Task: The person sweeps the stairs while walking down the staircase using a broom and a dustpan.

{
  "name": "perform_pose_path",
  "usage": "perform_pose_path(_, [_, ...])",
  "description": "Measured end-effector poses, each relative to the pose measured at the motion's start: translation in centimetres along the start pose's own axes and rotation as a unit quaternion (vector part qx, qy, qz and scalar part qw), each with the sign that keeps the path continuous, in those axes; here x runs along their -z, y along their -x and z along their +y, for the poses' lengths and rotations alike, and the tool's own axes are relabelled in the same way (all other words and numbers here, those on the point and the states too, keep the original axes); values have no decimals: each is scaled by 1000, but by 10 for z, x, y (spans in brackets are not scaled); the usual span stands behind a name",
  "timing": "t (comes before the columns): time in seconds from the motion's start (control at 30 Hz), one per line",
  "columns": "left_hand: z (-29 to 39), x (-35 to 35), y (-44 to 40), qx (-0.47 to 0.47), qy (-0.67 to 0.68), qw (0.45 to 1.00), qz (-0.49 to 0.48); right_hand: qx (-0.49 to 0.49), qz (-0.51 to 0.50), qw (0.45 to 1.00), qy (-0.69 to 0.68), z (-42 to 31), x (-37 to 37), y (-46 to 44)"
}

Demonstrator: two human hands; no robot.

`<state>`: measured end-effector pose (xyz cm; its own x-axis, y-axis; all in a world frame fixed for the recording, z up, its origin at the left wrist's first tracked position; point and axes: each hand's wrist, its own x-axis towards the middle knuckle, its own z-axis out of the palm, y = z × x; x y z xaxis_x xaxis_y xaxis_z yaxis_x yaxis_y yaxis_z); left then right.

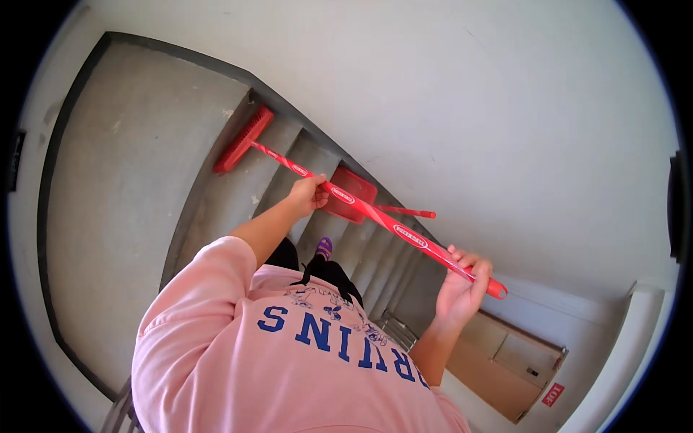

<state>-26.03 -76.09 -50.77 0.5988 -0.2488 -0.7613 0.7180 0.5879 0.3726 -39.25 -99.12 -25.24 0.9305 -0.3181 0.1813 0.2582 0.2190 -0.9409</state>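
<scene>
A red broom (pixel 375 214) runs diagonally across the view, its bristled head (pixel 244 141) resting on an upper stair at the upper left. My left hand (pixel 309 195) is closed around the middle of the handle. Near the handle's free end, my right hand (pixel 465 283) grips it with the fingers wrapped round. A red dustpan (pixel 351 193) lies on a lower step beyond the handle, partly covered by it; its own short handle (pixel 408 211) points right.
Grey stairs (pixel 299 155) descend toward the lower right beside a white wall (pixel 469 108). A grey landing (pixel 137 159) fills the left. A purple-shod foot (pixel 324 248) stands on a step. A brown door (pixel 498 353) and metal railing (pixel 397 330) are farther down.
</scene>
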Motion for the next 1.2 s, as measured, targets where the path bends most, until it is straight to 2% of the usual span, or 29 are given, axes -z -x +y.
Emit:
perform_pose_path(0.2, [-19, 21, -38, -26, 61, 996, -62, 74, -64, 994, 55, 46, 55, -14])
perform_pose_path(0.27, [-27, 37, -60, -24, 73, 993, -93, 94, -53, 992, 69, 69, 63, -5])
perform_pose_path(0.47, [-19, 54, -81, 17, 37, 991, -127, 144, 13, 980, 134, 91, 32, 2])
perform_pose_path(0.6, [4, 83, -92, 48, 18, 987, -152, 165, 29, 974, 150, 112, -10, 3])
perform_pose_path(0.7, [14, 102, -114, 59, 29, 983, -171, 158, -10, 974, 162, 128, -27, 1])
perform_pose_path(0.73, [16, 109, -119, 60, 34, 984, -166, 159, 13, 974, 162, 136, -40, 2])
perform_pose_path(0.8, [-15, 113, -161, 63, 28, 983, -171, 196, 8, 968, 157, 176, -2, 4])
perform_pose_path(0.9, [0, 137, -187, 102, 58, 974, -195, 196, -50, 969, 145, 196, -24, -29])
perform_pose_path(0.97, [10, 114, -192, 120, 78, 971, -194, 172, -110, 971, 121, 187, -20, -82])
perform_pose_path(1.0, [-6, 106, -202, 127, 83, 966, -210, 175, -137, 967, 122, 187, -8, -89])
perform_pose_path(1.1, [-15, 101, -216, 136, 108, 961, -215, 90, -296, 948, 73, 190, 16, -153])
perform_pose_path(1.2, [1, 90, -225, 136, 158, 956, -205, 72, -350, 932, 68, 206, -32, -211])
